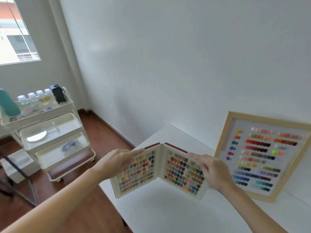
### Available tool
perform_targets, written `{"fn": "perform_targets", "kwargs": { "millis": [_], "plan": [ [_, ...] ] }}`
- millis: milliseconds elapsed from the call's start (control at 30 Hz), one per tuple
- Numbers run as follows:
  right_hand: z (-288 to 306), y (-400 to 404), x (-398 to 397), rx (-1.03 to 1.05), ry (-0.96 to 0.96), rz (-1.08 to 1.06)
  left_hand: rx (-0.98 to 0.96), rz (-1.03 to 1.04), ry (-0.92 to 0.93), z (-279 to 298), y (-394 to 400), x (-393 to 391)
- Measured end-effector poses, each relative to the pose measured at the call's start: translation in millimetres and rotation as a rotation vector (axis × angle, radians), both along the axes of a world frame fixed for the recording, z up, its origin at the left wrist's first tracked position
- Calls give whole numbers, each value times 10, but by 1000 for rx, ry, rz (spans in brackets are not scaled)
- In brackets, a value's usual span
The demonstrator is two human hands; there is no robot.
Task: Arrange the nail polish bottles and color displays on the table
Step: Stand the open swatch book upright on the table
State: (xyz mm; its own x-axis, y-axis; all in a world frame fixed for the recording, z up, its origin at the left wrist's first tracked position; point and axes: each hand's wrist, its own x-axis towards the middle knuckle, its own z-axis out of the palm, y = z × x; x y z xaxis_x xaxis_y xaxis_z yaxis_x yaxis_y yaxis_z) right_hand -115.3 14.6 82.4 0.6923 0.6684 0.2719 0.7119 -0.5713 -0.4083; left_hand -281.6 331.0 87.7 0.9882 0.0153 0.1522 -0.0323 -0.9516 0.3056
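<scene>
Both hands are holding a folding color display book [159, 170] upright and spread open on the white table [168, 212], its two swatch-covered panels facing the person and its spine sitting midway between the hands. The left hand [117, 161] is gripping the outer edge of the left panel, with the forefinger stretched along the top edge toward the red cover and the other fingers curled down over the face of the swatches. The right hand [212, 170] is gripping the outer edge of the right panel in the same manner, forefinger lying along the top and the remaining fingers bending over the colored tips. The book's lower edges are resting on the table just below the hands.

Just beyond the right hand, a framed color chart [262, 157] with a pale wooden border is leaning tilted against the white wall [168, 64], its lower edge standing on the table. Rows of colored nail tips are showing across it, though they are blurred.

Well off to the far side of the left hand, a cream three-tier trolley [50, 132] is standing on the wooden floor [104, 132], carrying several small bottles [36, 96] and a black box [58, 93] on its top tier. A window [15, 31] is showing above it.
</scene>
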Motion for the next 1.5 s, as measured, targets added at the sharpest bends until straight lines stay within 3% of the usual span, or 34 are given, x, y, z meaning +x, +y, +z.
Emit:
{"fn": "perform_targets", "kwargs": {
  "millis": [300, 600, 1267, 1500],
  "plan": [
    [-74, 1116, 583, 2, 7, -31, -49, 146, -27, -220, 824, 570],
    [-152, 1662, 1024, -6, 3, -72, -121, 236, -6, -314, 1110, 1022],
    [-261, 1719, 1280, 17, 53, -6, -82, 301, -8, -324, 1050, 1196],
    [-129, 1384, 1118, 30, -75, -4, -26, 353, -74, -130, 769, 1261]
  ]
}}
